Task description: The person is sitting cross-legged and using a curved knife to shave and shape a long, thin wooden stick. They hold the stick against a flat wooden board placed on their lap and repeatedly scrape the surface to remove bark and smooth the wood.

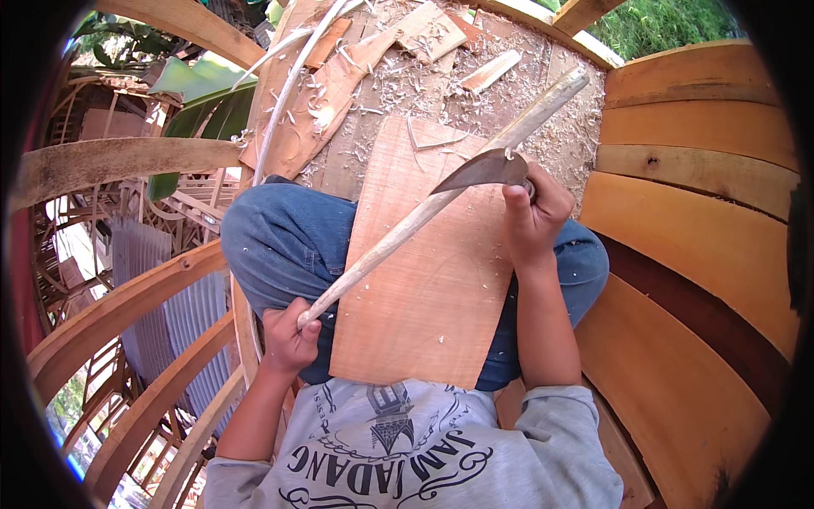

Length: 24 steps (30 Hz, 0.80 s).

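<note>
A long pale wooden stick (395,235) runs diagonally across my lap, from lower left to upper right. My left hand (291,337) is closed round its lower end. In my right hand (538,211) is a knife with a broad dark blade (482,172), its handle mostly hidden by my fingers. The blade lies across the stick and touches it near the upper part, with a small pale shaving at its edge. Under the stick, a flat reddish-brown board (420,293) rests on my crossed legs in blue jeans (288,240).
Curly shavings litter the plank floor (555,110) ahead. Wood offcuts (431,32) and a long curved board piece (331,102) lie there, with pale strips (292,81) at the left. Slatted rails (127,170) stand left; a plank wall (695,229) rises close on my right.
</note>
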Motion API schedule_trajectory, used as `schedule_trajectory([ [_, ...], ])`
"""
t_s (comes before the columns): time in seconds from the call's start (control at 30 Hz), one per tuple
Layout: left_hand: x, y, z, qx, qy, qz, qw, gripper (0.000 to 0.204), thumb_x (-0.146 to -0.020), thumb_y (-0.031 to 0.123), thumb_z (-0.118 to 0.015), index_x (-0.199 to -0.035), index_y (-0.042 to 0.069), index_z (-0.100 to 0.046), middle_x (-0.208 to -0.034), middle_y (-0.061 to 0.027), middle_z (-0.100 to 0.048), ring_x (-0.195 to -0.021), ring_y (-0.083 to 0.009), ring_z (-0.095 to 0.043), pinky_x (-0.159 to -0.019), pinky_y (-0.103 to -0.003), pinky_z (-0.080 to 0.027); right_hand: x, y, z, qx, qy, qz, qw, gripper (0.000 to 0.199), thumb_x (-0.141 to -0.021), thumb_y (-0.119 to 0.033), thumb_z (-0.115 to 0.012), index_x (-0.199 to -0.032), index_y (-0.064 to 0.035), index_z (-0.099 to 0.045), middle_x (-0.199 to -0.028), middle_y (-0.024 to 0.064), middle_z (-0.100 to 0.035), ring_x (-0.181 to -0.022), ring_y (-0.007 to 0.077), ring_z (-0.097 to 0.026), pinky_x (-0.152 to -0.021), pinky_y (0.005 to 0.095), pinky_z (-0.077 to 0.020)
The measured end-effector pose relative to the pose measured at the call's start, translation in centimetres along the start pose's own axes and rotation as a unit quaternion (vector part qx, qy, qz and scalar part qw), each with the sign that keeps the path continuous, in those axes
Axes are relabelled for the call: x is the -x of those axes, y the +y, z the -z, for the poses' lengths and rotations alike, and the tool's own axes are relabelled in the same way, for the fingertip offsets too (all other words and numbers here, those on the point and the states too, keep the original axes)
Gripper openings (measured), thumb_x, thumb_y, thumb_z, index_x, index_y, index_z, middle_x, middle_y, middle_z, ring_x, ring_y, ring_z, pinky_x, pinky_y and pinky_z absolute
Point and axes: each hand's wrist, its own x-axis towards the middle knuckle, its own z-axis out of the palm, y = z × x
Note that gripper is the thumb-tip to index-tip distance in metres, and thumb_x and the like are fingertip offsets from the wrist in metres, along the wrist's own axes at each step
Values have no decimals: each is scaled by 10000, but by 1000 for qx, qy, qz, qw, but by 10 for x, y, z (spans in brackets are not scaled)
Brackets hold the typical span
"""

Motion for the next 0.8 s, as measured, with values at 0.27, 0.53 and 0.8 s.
schedule_trajectory([
  [0.27, -4, 3, -1, 6, -3, -10, 1000, 447, -911, 373, -521, -619, 36, -489, -475, -74, -341, -367, -233, -446, -398, -321, -326, 6, -5, -2, -38, 51, -29, 998, 521, -727, -522, -706, -603, -54, -515, -503, 33, -417, -410, 170, -438, -401, 292, -342],
  [0.53, -2, -1, -2, 15, -7, -14, 1000, 462, -912, 390, -511, -616, 37, -481, -478, -72, -335, -364, -233, -435, -397, -322, -322, 8, -3, -1, -62, 77, -85, 991, 547, -744, -529, -697, -592, -43, -497, -494, 34, -364, -408, 157, -400, -395, 300, -305],
  [0.8, -4, -1, 0, 21, -8, -12, 1000, 450, -912, 384, -509, -621, 43, -476, -476, -71, -331, -364, -237, -437, -397, -321, -320, 5, -13, -1, -32, 1, 25, 999, 552, -736, -530, -697, -589, -39, -494, -485, 45, -375, -408, 167, -419, -401, 297, -328],
])
